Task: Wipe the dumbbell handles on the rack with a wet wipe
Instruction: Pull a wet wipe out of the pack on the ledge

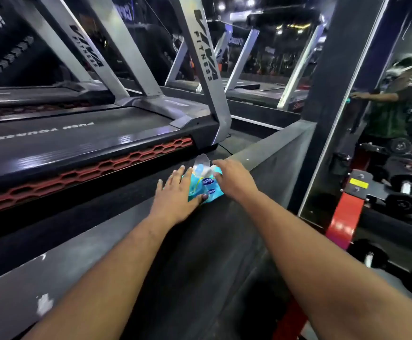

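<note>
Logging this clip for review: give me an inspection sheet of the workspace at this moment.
Surface: grey ledge, paint chipped.
Job's things: blue wet wipe pack on the ledge, flap up; dumbbells on the red rack, untouched.
Clutter: nothing seen.
Hands: left hand flat, steadying the pack; right hand at its opening, fingertips hidden.
Cables: thin black cable by the treadmill.
Surroundings: more treadmills, a mirror.

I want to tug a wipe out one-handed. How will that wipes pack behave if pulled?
The wipes pack looks soft, so it probably flexes and lifts. The left hand pressing it flat suggests it would otherwise slide.
</note>
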A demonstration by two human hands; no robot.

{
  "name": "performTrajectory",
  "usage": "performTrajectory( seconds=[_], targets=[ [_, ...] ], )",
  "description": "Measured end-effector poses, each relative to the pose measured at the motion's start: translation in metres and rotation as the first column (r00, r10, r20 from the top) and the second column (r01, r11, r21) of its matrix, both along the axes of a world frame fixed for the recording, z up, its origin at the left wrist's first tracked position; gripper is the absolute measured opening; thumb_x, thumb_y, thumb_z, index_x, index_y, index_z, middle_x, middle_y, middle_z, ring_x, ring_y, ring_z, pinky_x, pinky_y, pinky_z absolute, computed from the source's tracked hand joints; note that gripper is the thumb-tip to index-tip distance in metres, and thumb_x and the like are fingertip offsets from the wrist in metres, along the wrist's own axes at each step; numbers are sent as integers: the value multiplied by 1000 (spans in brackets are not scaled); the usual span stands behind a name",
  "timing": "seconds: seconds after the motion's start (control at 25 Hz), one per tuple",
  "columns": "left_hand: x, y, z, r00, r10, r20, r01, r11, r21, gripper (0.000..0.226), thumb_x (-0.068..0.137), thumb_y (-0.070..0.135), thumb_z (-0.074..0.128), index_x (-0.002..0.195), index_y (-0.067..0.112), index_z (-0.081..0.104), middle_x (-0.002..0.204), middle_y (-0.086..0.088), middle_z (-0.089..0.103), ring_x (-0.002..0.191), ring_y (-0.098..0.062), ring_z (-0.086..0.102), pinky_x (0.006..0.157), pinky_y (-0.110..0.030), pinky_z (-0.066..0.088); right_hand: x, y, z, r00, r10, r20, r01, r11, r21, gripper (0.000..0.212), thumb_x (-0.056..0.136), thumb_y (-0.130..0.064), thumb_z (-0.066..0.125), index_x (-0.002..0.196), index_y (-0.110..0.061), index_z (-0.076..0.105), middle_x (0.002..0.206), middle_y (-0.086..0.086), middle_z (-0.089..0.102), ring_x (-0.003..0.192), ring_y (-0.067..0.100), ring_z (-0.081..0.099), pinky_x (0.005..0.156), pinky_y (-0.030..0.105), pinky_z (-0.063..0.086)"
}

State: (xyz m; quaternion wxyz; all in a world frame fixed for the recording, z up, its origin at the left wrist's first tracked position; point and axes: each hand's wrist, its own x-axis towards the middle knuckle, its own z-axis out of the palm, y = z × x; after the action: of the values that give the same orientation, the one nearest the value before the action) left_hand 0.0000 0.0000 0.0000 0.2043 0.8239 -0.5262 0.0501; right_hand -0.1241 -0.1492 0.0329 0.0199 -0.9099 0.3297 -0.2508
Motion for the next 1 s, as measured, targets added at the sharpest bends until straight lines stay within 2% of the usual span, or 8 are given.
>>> performTrajectory(
  seconds=[0.16, 0.32, 0.52, 0.68, 0.76, 0.84, 0.92, 1.0],
  targets=[
    [12, -6, -1, 1000, 21, 8, -22, 999, 30, 88, 93, 71, 46, 162, 27, 13, 168, 1, 18, 153, -19, 22, 121, -48, 27, 20, -6, -1, 992, 13, -122, -19, 998, -54, 30, 99, -31, 52, 127, -25, 59, 129, 3, 55, 125, 28, 46, 95, 39, 41],
    [7, -6, 2, 998, 22, 58, -26, 997, 72, 84, 94, 71, 44, 161, 29, 17, 165, 3, 25, 151, -18, 26, 117, -46, 31, 11, -13, -5, 999, 12, 44, -9, 998, -66, 21, 95, -26, 53, 112, -21, 65, 113, 3, 62, 112, 27, 53, 89, 38, 44],
    [-5, -14, 12, 994, 48, 93, -57, 994, 94, 88, 90, 74, 45, 161, 30, 15, 168, 3, 19, 153, -20, 20, 120, -56, 22, -56, -18, 0, 861, -137, 490, -45, 939, 341, 10, 91, -23, 58, 82, -17, 59, 82, -6, 59, 80, 17, 53, 66, 31, 40],
    [-69, -38, 20, 992, -125, 5, 122, 965, -233, 89, 85, 78, 46, 153, 21, 39, 157, -1, 42, 144, -22, 39, 117, -47, 33, -138, -11, -13, 650, -326, 686, -334, 688, 644, 23, 92, -20, 64, 71, -17, 55, 68, 2, 54, 68, 19, 53, 67, 37, 49],
    [-124, -55, 17, 903, -333, -270, 255, 924, -285, 83, 86, 70, 58, 150, 18, 44, 148, 1, 52, 134, -17, 50, 114, -39, 39, -186, -6, -22, 602, -378, 703, -415, 604, 680, 25, 94, -19, 64, 71, -19, 56, 71, 4, 51, 71, 21, 55, 70, 42, 55],
    [-183, -75, 9, 686, -473, -553, 329, 879, -344, 72, 85, 58, 65, 142, 16, 54, 132, 3, 64, 116, -9, 62, 106, -34, 48, -235, -5, -29, 582, -407, 704, -418, 592, 689, 22, 95, -18, 64, 75, -17, 58, 75, 6, 52, 73, 21, 55, 68, 40, 56],
    [-236, -97, -2, 515, -509, -689, 305, 861, -408, 38, 93, 41, 70, 120, 14, 70, 108, -2, 76, 95, -10, 68, 89, -36, 55, -284, -9, -38, 569, -424, 704, -411, 595, 691, 16, 95, -18, 64, 80, -16, 61, 77, 7, 58, 72, 20, 58, 63, 35, 54],
    [-282, -114, -13, 414, -494, -765, 272, 869, -414, 18, 96, 27, 70, 102, 11, 75, 94, -8, 77, 82, -14, 67, 77, -39, 55, -330, -14, -46, 565, -449, 692, -369, 612, 699, 13, 95, -18, 66, 83, -15, 65, 76, 4, 63, 68, 16, 59, 60, 31, 52]
  ],
)
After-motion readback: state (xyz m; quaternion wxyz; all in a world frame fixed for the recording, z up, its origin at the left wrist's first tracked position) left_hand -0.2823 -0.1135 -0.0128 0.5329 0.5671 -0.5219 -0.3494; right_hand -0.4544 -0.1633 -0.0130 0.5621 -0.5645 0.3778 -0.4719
